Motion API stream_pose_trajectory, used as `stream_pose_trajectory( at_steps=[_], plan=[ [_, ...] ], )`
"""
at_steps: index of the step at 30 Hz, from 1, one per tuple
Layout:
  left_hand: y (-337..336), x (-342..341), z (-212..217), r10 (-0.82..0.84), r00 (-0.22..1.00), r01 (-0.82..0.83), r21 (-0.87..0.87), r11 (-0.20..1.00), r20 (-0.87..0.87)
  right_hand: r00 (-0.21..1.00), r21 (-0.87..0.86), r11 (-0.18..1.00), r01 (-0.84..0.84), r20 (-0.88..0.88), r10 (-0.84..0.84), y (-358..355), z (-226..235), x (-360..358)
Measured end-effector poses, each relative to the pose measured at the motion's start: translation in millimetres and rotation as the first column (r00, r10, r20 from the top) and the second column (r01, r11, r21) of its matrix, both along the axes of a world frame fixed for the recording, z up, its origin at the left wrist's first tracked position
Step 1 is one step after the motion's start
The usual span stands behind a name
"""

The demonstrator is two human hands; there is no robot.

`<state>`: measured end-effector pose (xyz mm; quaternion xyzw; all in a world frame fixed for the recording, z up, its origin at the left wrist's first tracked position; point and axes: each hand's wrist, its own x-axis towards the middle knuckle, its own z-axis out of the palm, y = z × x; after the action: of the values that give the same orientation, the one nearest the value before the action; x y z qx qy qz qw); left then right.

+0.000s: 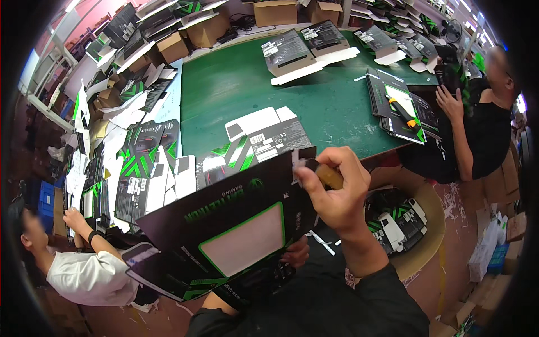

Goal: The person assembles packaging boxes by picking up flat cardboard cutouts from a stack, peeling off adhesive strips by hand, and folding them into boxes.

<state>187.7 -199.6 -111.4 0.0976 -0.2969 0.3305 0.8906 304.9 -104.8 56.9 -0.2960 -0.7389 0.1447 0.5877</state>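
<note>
A flat black printed cardboard box with green trim and a pale, green-edged window is held up tilted in front of me. My left hand grips its lower right edge; most of that hand is hidden behind the card. At the upper right corner my right hand is closed around a small yellow-and-black tool, whose exact kind is unclear. Close to that tool, a white strip lies along the box's edge. Behind the held box, another black-and-green flattened box with white flaps rests on the green table.
A yellow-and-black utility knife lies on stacked flat boxes at the right. A big round cardboard bin stands below the table edge, with flattened boxes inside. One person works at the left, another at the right. Box piles line the back.
</note>
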Motion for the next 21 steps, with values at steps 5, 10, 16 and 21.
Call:
stream_pose_trajectory(
  at_steps=[5, 10, 16, 21],
  plan=[
    [-9, 8, -9, -0.030, 0.996, 0.031, -0.013, 0.999, 0.082, 0.997, 0.095, 0.994, -0.049, 0.063, 0.043, -5, 3, 10],
    [-20, 25, -22, -0.075, 0.980, 0.081, -0.027, 0.996, 0.184, 0.973, 0.360, 0.923, -0.138, 0.221, 0.059, -20, 6, 5],
    [-19, 37, -38, -0.135, 0.960, 0.143, -0.014, 0.990, 0.244, 0.958, 0.122, 0.979, 0.163, 0.218, -0.186, -3, 6, 20],
    [-21, 39, -46, -0.226, 0.937, 0.229, 0.017, 0.973, 0.266, 0.949, 0.127, 0.967, 0.220, 0.204, -0.243, -4, -2, 13]
  ],
)
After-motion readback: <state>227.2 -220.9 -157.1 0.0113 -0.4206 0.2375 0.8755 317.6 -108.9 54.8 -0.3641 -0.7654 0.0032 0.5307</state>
